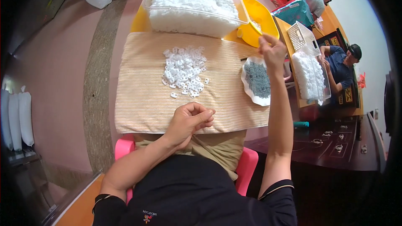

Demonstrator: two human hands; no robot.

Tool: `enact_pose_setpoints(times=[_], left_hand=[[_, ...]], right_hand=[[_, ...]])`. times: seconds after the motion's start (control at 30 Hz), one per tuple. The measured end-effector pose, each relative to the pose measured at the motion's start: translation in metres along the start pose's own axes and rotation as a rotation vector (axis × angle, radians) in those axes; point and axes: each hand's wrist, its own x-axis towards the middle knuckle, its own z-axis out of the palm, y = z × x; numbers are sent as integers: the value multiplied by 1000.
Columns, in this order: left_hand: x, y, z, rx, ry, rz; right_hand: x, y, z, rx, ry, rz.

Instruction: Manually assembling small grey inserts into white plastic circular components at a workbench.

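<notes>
Across the desk lies a towel bearing a loose heap of white pieces and a plate of grey bits. The left hand is pinched closed, nothing showing in it; the right hand curls near the yellow bowl, its grip unclear. Pale items in that bowl seem done; heap and full tub remain.

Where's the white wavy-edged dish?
In the head view, the wavy-edged dish of grey pieces is at the right edge of the towel, below the yellow basin, left of the right forearm.
</notes>
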Motion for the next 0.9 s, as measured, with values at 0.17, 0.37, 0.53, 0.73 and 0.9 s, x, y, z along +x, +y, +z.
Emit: enact_pose_setpoints(times=[0.17, 0.37, 0.53, 0.73, 0.9], left_hand=[[0, -3, -4, 0, 1, 16], [-1, -5, 2, -15, 10, 50], [-2, -7, 1, -9, 19, 66], [0, -8, -3, -2, 6, 85], [-3, -5, 2, 2, 26, 96]], right_hand=[[-97, -25, 36, 137, -528, 3], [-129, -39, 47, -115, -645, -184], [-138, -36, 56, -279, -558, -331], [-141, -36, 59, -236, -532, -256], [-139, -38, 61, -247, -561, -238]])
